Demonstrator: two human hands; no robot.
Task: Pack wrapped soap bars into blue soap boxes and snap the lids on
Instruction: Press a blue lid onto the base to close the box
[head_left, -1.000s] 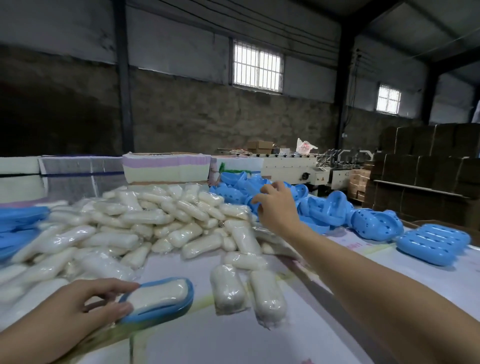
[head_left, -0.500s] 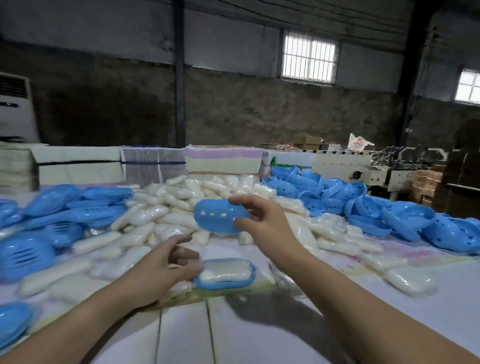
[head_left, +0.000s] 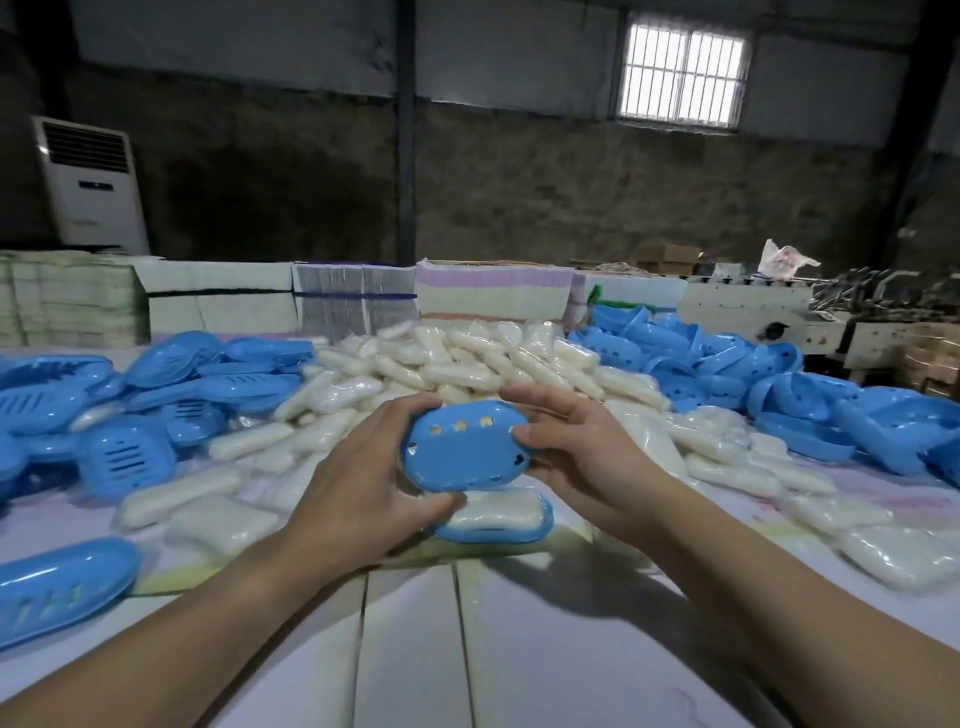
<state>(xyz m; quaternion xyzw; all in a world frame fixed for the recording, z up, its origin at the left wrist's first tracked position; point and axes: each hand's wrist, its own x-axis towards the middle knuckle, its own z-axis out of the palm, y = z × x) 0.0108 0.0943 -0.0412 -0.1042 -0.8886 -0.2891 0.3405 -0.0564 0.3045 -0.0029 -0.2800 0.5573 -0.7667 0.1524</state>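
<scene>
A blue perforated lid is tilted over a blue box base that lies on the table with a wrapped soap bar in it. My left hand grips the lid's left end, its fingers also reaching the base. My right hand grips the lid's right end. The lid's near edge meets the base; its far edge is raised.
A heap of wrapped soap bars fills the table's middle. Blue lids pile at the right, blue slotted parts at the left, one closed box at near left. Stacked cartons line the far edge.
My right hand brought the blue lid from the far right pile to above the filled base. My left hand has taken hold of the lid too.
</scene>
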